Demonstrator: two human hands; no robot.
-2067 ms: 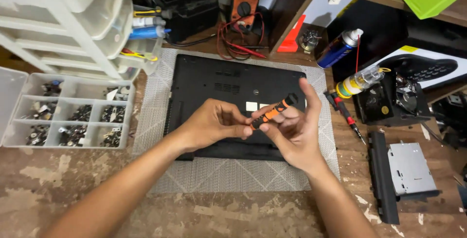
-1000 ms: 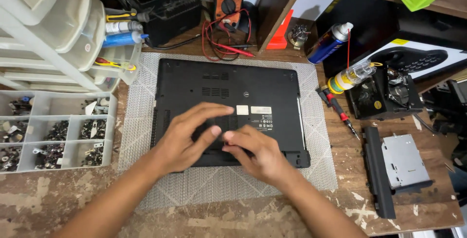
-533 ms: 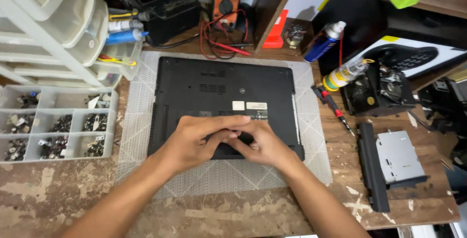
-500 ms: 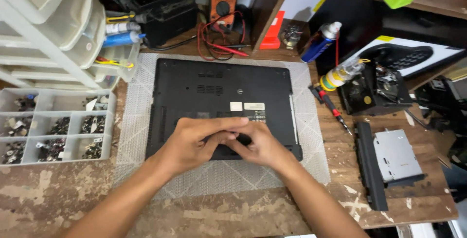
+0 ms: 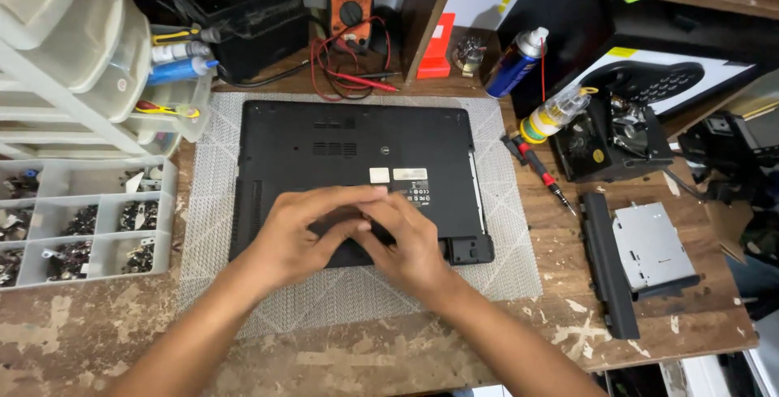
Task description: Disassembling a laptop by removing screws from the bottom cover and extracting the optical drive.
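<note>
While both your hands press together on the near edge of the upturned black laptop [image 5: 357, 161] | left hand [image 5: 304, 235] and right hand [image 5: 406, 239] curled, grasp hidden, cannot tell | base cover still on | removed drive [image 5: 653, 247] lies right, screw tray [image 5: 81, 222] left

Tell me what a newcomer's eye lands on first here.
Both hands, left hand and right hand, meet fingers together over the near edge of the black laptop, which lies underside up on a grey mat mid-bench. Left of it sits a clear parts tray of small hardware; right lies a removed drive.
</note>
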